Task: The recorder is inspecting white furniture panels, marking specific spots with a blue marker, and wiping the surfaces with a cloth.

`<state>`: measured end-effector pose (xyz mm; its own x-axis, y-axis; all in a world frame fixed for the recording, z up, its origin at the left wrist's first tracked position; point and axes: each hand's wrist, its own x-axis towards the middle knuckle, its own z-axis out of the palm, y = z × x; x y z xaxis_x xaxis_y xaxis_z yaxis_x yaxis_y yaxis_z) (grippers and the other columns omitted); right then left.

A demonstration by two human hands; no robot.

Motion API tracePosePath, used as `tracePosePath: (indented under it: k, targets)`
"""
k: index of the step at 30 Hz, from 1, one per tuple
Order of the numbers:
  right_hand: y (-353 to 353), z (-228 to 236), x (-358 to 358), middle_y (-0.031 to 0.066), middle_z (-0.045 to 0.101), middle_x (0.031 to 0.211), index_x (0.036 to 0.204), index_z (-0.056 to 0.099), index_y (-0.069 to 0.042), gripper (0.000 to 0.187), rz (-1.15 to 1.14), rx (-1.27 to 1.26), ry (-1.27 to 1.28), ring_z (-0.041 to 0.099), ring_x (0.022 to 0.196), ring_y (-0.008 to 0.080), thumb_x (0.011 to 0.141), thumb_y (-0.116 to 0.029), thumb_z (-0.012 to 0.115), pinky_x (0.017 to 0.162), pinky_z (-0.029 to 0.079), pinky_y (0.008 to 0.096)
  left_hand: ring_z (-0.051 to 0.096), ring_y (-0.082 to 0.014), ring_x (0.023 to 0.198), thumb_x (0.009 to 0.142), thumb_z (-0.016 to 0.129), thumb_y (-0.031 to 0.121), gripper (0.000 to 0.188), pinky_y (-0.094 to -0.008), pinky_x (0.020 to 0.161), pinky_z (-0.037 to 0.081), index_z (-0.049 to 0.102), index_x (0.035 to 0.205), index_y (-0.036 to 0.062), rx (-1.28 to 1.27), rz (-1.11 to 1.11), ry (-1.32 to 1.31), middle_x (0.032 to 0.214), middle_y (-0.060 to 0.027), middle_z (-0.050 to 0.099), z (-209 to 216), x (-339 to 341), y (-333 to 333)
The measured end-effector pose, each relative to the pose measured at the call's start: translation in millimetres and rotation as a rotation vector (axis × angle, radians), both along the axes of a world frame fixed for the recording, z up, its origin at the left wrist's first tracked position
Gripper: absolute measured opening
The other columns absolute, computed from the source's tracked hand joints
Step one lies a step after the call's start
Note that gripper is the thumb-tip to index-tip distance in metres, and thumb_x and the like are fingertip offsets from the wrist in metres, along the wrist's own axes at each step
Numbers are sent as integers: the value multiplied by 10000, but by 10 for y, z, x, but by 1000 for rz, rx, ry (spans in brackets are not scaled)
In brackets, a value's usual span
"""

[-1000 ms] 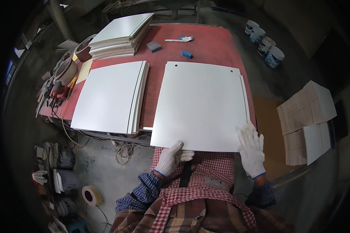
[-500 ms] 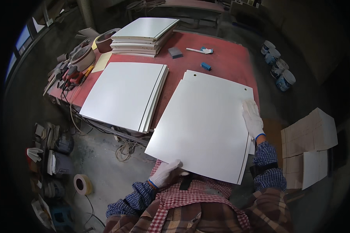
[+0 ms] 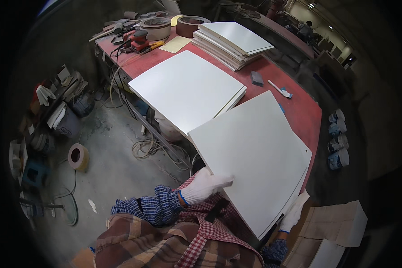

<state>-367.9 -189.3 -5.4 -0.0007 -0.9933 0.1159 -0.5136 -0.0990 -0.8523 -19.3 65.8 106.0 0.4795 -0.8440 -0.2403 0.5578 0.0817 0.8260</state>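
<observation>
A white flat panel (image 3: 254,161) lies tilted toward me over other panels on the near part of the table, its front corner hanging past the table edge. My left hand (image 3: 205,185), in a white knit glove, is closed on the panel's left edge, the thumb side on top and some fingers hidden. My right hand (image 3: 294,213), also gloved, lies along the right edge with its fingers stretched out; how firmly it touches cannot be made out. Left of it, a stack of white panels (image 3: 187,89) is partly overlapped by the panel's corner.
On the red table (image 3: 306,111) are another panel stack (image 3: 239,40), a grey block (image 3: 257,78), a red sander (image 3: 140,41) and abrasive rolls (image 3: 156,29). Buckets (image 3: 338,158) stand at the right, cardboard (image 3: 330,223) at lower right. Cables (image 3: 149,149) and a roll (image 3: 78,157) lie on the floor. A person (image 3: 306,31) is far off.
The view has turned, shifting the table. The panel has swung and its corner now covers part of the left stack. My right hand has slid nearer along the edge, its fingers straighter.
</observation>
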Motion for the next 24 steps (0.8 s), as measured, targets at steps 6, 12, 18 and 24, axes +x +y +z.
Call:
tracePosePath:
  k: [6, 12, 18, 24]
  targets:
    - [8, 47, 16, 231, 564, 1477, 1552, 426, -23, 629, -29, -24, 144, 608, 1286, 349, 1082, -441, 420, 1097, 465, 415, 726, -247, 1014, 948, 699, 159, 423, -360, 841, 633, 569, 1295, -44, -246, 339, 170, 1157, -141, 695, 107, 691, 252]
    - [13, 181, 161, 218, 578, 1460, 1560, 419, -45, 619, -32, 22, 153, 617, 1276, 338, 1078, -432, 433, 1079, 471, 412, 737, -248, 978, 1032, 600, 142, 249, -346, 806, 647, 597, 1221, -20, -316, 611, 97, 1145, -140, 705, -135, 1495, 547]
    - [55, 294, 200, 199, 556, 1495, 1577, 408, -87, 626, -34, -8, 234, 594, 1308, 349, 1070, -452, 449, 1098, 451, 403, 712, -148, 712, 1025, 636, 172, 213, -231, 523, 574, 627, 1153, 1, -218, 682, -107, 958, -85, 714, -296, 2191, 577]
    - [163, 453, 237, 177, 502, 1554, 1585, 396, -92, 613, -78, 151, 200, 536, 1378, 318, 1080, -438, 434, 1141, 403, 379, 687, -160, 655, 1014, 660, 178, 262, -223, 450, 518, 615, 1226, 30, -152, 792, -66, 998, -79, 707, -507, 2668, 376]
